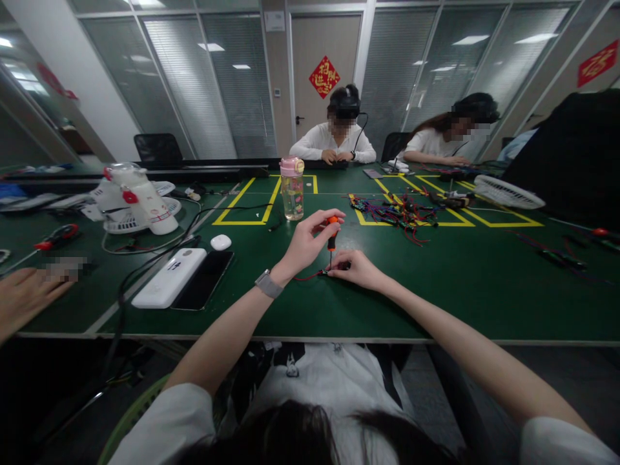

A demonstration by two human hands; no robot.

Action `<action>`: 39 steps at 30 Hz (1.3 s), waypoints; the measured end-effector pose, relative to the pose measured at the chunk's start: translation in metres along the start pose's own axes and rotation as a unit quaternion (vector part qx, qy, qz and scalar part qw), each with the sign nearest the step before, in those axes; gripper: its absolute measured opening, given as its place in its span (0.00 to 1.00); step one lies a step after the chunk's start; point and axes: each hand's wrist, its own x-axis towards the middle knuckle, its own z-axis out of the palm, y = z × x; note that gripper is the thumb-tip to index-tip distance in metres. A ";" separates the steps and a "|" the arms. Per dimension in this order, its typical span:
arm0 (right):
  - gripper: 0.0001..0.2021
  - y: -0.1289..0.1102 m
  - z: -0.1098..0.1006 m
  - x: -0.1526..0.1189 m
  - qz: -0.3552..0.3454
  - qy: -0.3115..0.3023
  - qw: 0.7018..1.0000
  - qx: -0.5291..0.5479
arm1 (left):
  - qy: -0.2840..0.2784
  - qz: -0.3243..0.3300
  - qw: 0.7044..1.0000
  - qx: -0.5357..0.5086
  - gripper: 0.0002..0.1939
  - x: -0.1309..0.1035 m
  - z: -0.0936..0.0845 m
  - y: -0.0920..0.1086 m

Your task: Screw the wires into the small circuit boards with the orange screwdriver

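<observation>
My left hand [310, 240], with a watch at its wrist, grips the orange and black handle of a screwdriver [332, 240]. The screwdriver stands upright, its shaft pointing down at a small wired part [323, 273] on the green table [387, 310]. Fingers of my right hand [356, 270] are pinched round that small part beside the screwdriver tip. A red wire runs from the part to the left. The exact contact between tip and part is too small to make out.
Beyond my hands stand a pink-lidded bottle [292, 190] and a pile of wired parts [397, 210]. To the left lie a white power bank [170, 278], a dark phone [203, 279] and another person's hand [36, 287]. Two people [336, 132] sit across the table.
</observation>
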 end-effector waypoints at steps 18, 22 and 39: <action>0.04 0.006 0.001 -0.004 0.007 0.021 1.000 -0.007 | -0.004 0.024 0.998 0.051 0.12 -0.002 -0.001 0.002; 0.04 0.006 0.000 -0.004 -0.010 0.024 0.999 -0.021 | -0.002 0.045 0.997 0.058 0.13 -0.002 0.000 0.004; 0.06 0.008 -0.003 -0.005 0.004 -0.001 1.000 0.004 | 0.019 0.053 0.997 0.059 0.13 -0.003 0.003 0.005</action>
